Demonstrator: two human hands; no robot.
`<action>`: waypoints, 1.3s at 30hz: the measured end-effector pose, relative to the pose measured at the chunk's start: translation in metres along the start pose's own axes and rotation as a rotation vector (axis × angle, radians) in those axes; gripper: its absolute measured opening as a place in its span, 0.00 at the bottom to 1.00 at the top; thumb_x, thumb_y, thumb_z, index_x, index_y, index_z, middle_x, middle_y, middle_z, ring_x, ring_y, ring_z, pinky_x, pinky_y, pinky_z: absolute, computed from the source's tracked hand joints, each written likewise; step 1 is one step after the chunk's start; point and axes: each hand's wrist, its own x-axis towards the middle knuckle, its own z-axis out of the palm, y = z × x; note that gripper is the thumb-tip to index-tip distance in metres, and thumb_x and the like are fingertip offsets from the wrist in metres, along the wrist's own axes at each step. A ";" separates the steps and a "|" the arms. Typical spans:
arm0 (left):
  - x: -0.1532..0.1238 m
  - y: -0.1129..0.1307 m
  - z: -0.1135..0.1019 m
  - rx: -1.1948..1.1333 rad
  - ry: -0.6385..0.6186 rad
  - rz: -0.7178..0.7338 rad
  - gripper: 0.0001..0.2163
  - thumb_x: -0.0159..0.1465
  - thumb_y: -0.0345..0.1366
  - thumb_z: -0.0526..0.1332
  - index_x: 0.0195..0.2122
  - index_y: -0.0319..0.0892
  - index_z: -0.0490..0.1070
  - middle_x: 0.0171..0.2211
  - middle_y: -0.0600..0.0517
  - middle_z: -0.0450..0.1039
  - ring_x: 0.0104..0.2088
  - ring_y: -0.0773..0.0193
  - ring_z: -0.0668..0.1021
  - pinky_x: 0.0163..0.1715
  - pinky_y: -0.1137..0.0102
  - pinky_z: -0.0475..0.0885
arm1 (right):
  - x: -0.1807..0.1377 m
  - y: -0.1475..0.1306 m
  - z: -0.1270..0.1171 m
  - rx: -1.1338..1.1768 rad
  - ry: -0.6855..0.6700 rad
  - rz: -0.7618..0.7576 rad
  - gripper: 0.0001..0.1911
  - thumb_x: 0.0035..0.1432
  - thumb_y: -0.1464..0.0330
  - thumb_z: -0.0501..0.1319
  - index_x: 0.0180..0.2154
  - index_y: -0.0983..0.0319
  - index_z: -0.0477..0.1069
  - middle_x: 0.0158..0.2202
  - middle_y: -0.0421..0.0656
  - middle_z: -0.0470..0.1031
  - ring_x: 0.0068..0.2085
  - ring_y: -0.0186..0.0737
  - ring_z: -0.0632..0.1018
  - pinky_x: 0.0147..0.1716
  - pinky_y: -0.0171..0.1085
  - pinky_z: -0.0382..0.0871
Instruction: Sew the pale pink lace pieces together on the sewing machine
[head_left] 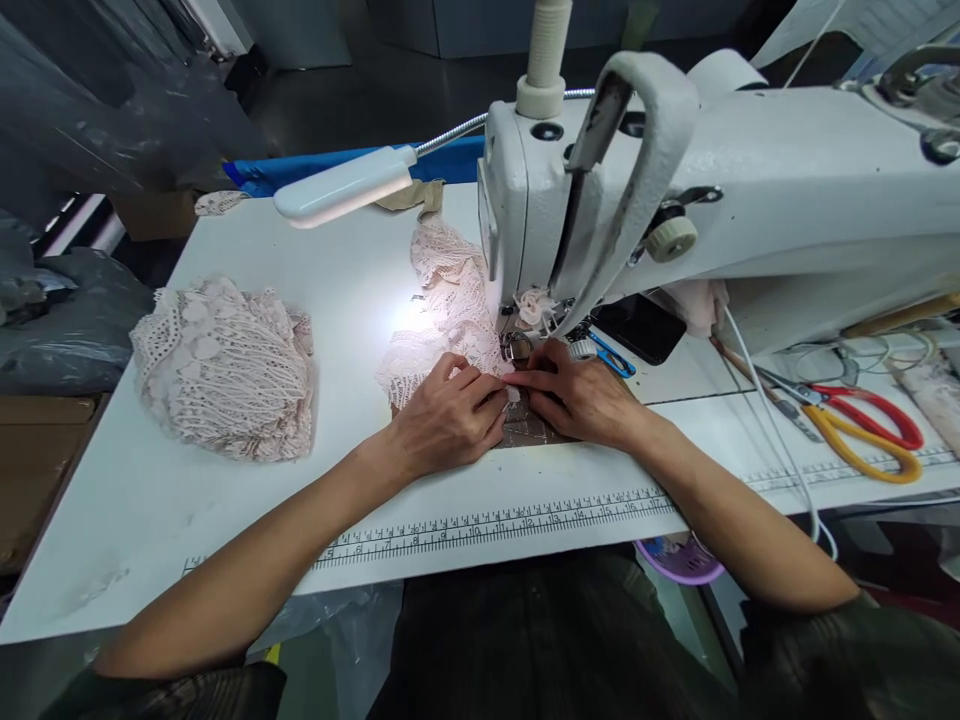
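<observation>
Pale pink lace fabric [454, 290] lies bunched on the sewing machine table, running up to the presser foot [517, 347]. My left hand [455, 412] is closed on the near edge of this lace, its fingers curled just in front of the foot. Close beside it, my right hand [574, 390] pinches the same edge, thumb and index finger meeting near the left fingertips. The white sewing machine [720, 180] stands over the right hand. Both hands partly hide the edge between them.
A pile of pink lace pieces [225, 370] sits at the left. A lit lamp [345, 185] hangs over the fabric. Blue thread snips [611, 355], a black phone [641, 325] and scissors with red and yellow handles [862, 430] lie right. A printed ruler [487, 525] follows the front edge.
</observation>
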 end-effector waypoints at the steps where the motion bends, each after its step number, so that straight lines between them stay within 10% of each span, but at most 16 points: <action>1: 0.000 0.000 0.000 0.004 -0.002 0.001 0.09 0.66 0.32 0.55 0.39 0.39 0.75 0.34 0.48 0.76 0.31 0.62 0.74 0.41 0.60 0.69 | 0.000 -0.001 -0.001 -0.011 -0.001 0.005 0.19 0.64 0.67 0.54 0.55 0.55 0.73 0.48 0.50 0.70 0.36 0.39 0.71 0.31 0.36 0.67; 39: 0.004 -0.021 0.002 -0.030 -0.236 -0.109 0.16 0.68 0.40 0.52 0.47 0.35 0.73 0.52 0.40 0.70 0.43 0.53 0.75 0.47 0.54 0.67 | 0.013 -0.027 -0.008 -0.223 -0.189 0.168 0.20 0.64 0.72 0.51 0.56 0.60 0.69 0.50 0.56 0.70 0.42 0.47 0.73 0.30 0.37 0.67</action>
